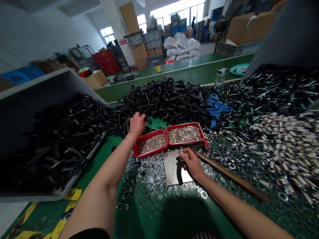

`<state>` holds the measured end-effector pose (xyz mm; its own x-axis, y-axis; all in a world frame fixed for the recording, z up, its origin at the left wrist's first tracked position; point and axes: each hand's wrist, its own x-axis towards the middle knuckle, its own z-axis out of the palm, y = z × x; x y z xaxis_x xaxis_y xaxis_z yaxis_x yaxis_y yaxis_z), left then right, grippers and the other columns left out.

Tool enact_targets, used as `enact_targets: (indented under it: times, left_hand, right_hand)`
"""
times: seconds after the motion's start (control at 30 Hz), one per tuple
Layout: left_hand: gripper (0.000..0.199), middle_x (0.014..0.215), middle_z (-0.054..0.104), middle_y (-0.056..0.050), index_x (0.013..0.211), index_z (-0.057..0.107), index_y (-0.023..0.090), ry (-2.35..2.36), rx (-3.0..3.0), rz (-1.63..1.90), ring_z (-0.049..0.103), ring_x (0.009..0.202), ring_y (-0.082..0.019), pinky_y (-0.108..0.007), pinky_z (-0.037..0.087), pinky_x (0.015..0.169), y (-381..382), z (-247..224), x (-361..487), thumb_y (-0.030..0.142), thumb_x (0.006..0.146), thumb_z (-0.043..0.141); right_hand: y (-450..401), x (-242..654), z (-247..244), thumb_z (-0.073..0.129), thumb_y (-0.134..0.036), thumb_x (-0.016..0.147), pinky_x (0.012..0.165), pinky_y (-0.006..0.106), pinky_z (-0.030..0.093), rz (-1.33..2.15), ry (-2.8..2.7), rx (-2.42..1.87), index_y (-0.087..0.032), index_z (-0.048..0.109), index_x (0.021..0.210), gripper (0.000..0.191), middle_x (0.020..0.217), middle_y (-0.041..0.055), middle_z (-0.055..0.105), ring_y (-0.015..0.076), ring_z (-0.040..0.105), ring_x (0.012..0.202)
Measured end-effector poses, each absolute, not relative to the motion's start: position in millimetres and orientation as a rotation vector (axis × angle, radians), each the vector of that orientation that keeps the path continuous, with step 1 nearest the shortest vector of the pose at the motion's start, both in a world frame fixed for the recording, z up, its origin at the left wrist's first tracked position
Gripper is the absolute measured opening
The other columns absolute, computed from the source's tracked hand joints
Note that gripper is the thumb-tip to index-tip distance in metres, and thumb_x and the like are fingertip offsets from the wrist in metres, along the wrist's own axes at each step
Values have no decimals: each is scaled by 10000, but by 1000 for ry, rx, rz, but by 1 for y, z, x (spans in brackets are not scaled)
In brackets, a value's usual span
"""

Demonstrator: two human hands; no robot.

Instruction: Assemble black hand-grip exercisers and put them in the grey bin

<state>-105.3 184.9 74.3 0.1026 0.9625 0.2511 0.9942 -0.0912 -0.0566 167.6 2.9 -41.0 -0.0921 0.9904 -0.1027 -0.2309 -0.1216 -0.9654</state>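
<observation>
My right hand [191, 161] is closed on a curved black plastic piece [179, 171] with a small silvery metal ring [181, 150] at its top, over the flat square metal plate [171, 167]. My left hand [138, 123] reaches to the heap of curved black parts [161, 98], fingers bent, seemingly around a dark piece [149, 120]; the view is too small for me to tell its grip.

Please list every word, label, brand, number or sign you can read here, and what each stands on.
No text can be read with certainty.
Red sign on the pillar: too small and blurred to read.
Red trays, metal plate, curved black part: no lettering can be made out.
</observation>
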Motion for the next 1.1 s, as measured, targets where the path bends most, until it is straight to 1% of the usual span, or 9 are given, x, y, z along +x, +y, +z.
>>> enact_targets:
  times: [0.1, 0.2, 0.3, 0.37, 0.5, 0.67, 0.77, 0.93, 1.1]
  left_hand:
    - [218, 1232, 569, -160, 1052, 597, 178, -1944, -1977, -640, 479, 1214, -348, -485, 373, 1001, 160, 101, -103, 343, 910, 581]
    - [273, 1010, 645, -101, 1053, 552, 187, -2010, -2088, -1024, 604, 1018, -272, -419, 453, 926, 111, 110, -84, 412, 908, 600]
    - [334, 885, 663, -46, 1052, 527, 207, -2263, -2346, -1564, 646, 760, -184, -315, 508, 720, 44, 86, -47, 484, 889, 614]
    - [381, 809, 678, -38, 1013, 516, 201, -2585, -2553, -1834, 649, 655, -164, -290, 513, 625, 3, 58, -18, 549, 883, 599]
    - [445, 620, 651, 15, 996, 467, 211, -2910, -2425, -2196, 598, 468, -144, -246, 463, 480, -44, 14, 23, 642, 898, 521]
    - [456, 492, 573, 50, 896, 480, 211, -2915, -2445, -2067, 521, 381, -125, -216, 397, 409, -55, 7, 35, 666, 918, 468]
    - [463, 483, 566, 48, 933, 509, 198, -2933, -2530, -1920, 500, 378, -130, -217, 367, 387, -61, 11, 33, 650, 949, 415]
    - [466, 468, 538, 53, 958, 514, 195, -2945, -2623, -1733, 491, 376, -139, -229, 377, 399, -66, 8, 34, 631, 980, 352]
    - [426, 469, 497, 65, 950, 479, 209, -2819, -2702, -1610, 503, 391, -154, -255, 392, 432, -63, 15, 40, 608, 995, 336]
  right_hand:
    - [3, 168, -41, 628, -598, 861, 390, 203, 303, 1415, -1091, -1080, -239, 518, 942, 383, 615, -95, 472, 77, 413, 423]
    - [1, 171, -32, 598, -599, 881, 447, 228, 333, 1309, -1202, -1131, -229, 534, 919, 378, 619, -76, 477, 104, 441, 480]
    - [-3, 179, -16, 560, -560, 920, 580, 270, 389, 1078, -1400, -1236, -215, 579, 875, 349, 652, -34, 531, 151, 509, 605]
    - [-7, 185, -7, 536, -525, 940, 642, 291, 396, 959, -1525, -1291, -215, 588, 858, 325, 687, -11, 576, 177, 542, 663]
    - [-18, 196, 2, 502, -480, 962, 661, 303, 389, 917, -1711, -1328, -226, 545, 824, 292, 708, 4, 592, 194, 556, 678]
    - [-31, 204, 3, 466, -480, 986, 641, 294, 392, 949, -1764, -1331, -232, 517, 832, 296, 698, -2, 575, 194, 551, 672]
    - [-37, 206, 4, 475, -469, 983, 613, 287, 390, 974, -1763, -1332, -232, 507, 817, 291, 673, -12, 558, 186, 546, 643]
    - [-40, 205, 6, 475, -469, 981, 565, 278, 396, 1099, -1782, -1335, -236, 502, 832, 278, 645, -28, 552, 174, 554, 582]
    - [-41, 202, 10, 490, -451, 979, 617, 293, 389, 980, -1807, -1315, -225, 520, 830, 272, 683, -10, 562, 179, 547, 632]
